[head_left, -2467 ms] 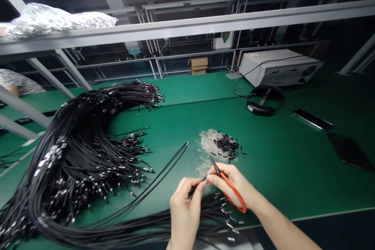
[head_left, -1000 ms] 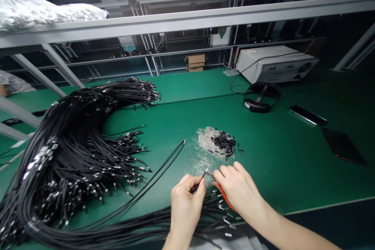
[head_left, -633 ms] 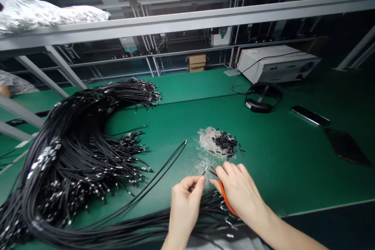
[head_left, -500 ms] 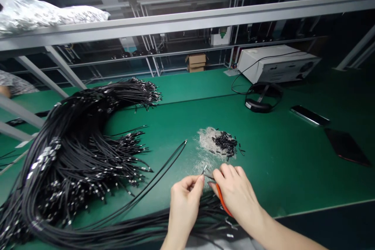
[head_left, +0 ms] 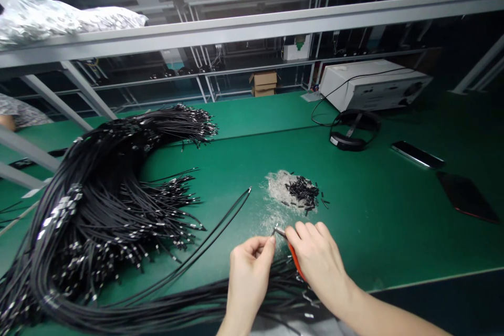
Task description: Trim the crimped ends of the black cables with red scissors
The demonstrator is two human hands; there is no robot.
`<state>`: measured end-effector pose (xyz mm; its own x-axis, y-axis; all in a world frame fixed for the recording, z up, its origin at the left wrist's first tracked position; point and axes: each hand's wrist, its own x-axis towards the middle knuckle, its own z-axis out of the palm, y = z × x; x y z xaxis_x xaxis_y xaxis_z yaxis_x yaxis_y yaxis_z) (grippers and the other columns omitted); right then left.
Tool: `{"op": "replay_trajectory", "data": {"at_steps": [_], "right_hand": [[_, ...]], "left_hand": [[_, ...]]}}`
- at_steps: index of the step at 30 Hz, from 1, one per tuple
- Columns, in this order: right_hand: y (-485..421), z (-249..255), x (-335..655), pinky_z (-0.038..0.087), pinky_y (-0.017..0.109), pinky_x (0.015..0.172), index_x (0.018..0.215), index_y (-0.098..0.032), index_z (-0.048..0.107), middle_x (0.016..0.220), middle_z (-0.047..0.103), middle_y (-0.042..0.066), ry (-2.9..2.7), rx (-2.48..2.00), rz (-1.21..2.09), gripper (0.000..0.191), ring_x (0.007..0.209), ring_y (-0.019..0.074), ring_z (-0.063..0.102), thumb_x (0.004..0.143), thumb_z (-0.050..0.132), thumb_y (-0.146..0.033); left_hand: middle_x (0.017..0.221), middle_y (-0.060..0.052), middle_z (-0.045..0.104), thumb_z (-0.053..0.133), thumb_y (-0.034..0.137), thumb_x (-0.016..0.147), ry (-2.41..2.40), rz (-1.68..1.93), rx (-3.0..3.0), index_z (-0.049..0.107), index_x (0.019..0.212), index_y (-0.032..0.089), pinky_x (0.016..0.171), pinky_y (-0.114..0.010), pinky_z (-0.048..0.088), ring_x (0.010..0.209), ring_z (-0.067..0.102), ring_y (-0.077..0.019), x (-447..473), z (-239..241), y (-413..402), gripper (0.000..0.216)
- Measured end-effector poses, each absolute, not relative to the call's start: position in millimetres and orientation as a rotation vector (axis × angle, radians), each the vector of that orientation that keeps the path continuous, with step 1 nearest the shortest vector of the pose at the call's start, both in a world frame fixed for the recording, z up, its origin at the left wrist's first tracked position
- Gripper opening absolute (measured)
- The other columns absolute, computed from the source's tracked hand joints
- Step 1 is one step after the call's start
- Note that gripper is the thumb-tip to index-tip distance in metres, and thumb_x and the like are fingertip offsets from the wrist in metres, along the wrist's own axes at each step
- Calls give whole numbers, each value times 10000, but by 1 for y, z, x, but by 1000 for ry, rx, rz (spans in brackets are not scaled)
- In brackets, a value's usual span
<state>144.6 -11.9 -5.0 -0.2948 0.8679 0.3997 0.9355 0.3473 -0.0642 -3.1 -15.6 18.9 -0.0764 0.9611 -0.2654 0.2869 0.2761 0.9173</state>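
Note:
My left hand (head_left: 252, 268) is closed in a pinch on a thin black cable, whose stripped, pale end (head_left: 274, 229) sticks up past the fingertips. My right hand (head_left: 317, 252) grips red-handled cutting pliers (head_left: 296, 262). The jaws of the pliers meet the cable end just above my left fingertips. Beyond both hands lies a pile of short black sheath pieces (head_left: 303, 192) among pale, fine fibres (head_left: 279, 189). Under my forearms runs a bundle of black cables (head_left: 177, 307), partly hidden by my left hand. One looped cable (head_left: 232, 210) reaches out on the green table (head_left: 378, 210).
A large heap of black cables (head_left: 106, 178) with pale tips covers the left side. To the right lie a black headband device (head_left: 350, 139), a phone (head_left: 418, 154) and a dark flat object (head_left: 466, 197). A white box-shaped device (head_left: 370, 86) stands behind. A metal rail (head_left: 252, 23) crosses above.
The pliers' jaws have shifted slightly up and closer to the cable end, and my right hand has closed a little more on the handles. My left hand stays nearly still.

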Motion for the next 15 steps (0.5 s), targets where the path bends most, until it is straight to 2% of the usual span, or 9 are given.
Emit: {"op": "replay_trajectory", "data": {"at_steps": [4,7,11,15], "right_hand": [[-6,1,152,226,348,656,765,-207,556,652,522,12,-2285,-1498,-187,127,622,194,429,847,542,-111],[0,6,158,241,334,656,744,-205,536,648,547,-3,-2205,-1470,-17,174,615,176,465,907,489,-173],[3,10,158,296,308,689,896,-204,570,825,639,20,-2026,-1539,219,177,690,174,522,952,436,-305],[-1,12,155,350,274,712,1057,-230,556,979,665,25,-1961,-1576,512,257,784,180,557,940,434,-424]], "left_hand": [[528,30,428,588,522,740,1568,875,1182,650,692,92,449,-135,261,483,329,-19,-3,19,-16,437],[540,23,455,592,513,740,1557,887,1165,657,699,89,452,-135,257,487,312,-16,-2,20,-15,431],[576,1,525,598,497,741,1544,899,1169,674,712,87,477,-140,277,513,336,-25,-1,18,-15,418],[650,-19,593,568,482,770,1560,867,1264,701,773,118,556,-156,344,590,439,-59,-2,18,-20,388]]}}
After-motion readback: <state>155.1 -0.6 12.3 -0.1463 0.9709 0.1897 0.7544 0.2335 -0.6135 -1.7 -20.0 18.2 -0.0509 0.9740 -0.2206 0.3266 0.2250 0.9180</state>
